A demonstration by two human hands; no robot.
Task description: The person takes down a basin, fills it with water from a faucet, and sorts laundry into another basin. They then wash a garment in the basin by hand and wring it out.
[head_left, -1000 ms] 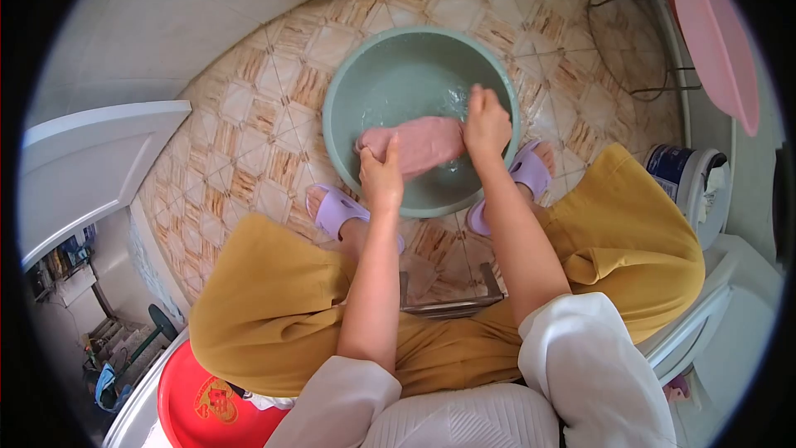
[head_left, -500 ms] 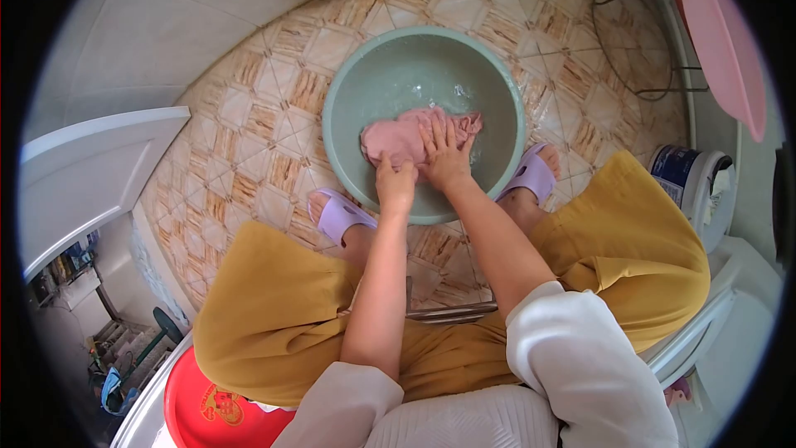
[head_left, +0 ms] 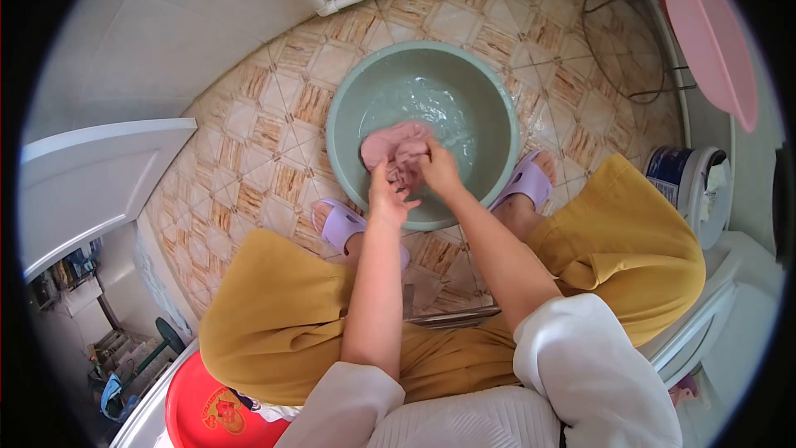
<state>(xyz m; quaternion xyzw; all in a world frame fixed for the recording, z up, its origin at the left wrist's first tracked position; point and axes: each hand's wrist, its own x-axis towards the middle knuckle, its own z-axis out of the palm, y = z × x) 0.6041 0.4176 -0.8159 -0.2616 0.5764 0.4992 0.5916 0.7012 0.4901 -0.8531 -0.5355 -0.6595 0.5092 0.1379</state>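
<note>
A wet, crumpled pink cloth point(head_left: 393, 146) lies bunched in the near left part of a green plastic basin point(head_left: 338, 91) with water in it. My right hand point(head_left: 440, 171) is closed around the cloth's right end. At the cloth's near edge, my left hand point(head_left: 390, 197) has its palm turned up, with thumb and curled fingers about a hanging fold. Ripples and bright glints show on the water beyond the cloth.
The basin stands on a tiled floor between my feet in purple slippers point(head_left: 342, 224). A pink basin point(head_left: 715, 41) leans at the right wall near a wire rack point(head_left: 628, 50). A bucket point(head_left: 684, 182) is by my right knee, a red lid-like disc point(head_left: 195, 398) at lower left, a white door point(head_left: 99, 187) at left.
My right hand, spread flat on the cloth before, now grips it. The cloth is gathered into a smaller bunch toward the left. My left hand has turned palm up and moved slightly nearer me.
</note>
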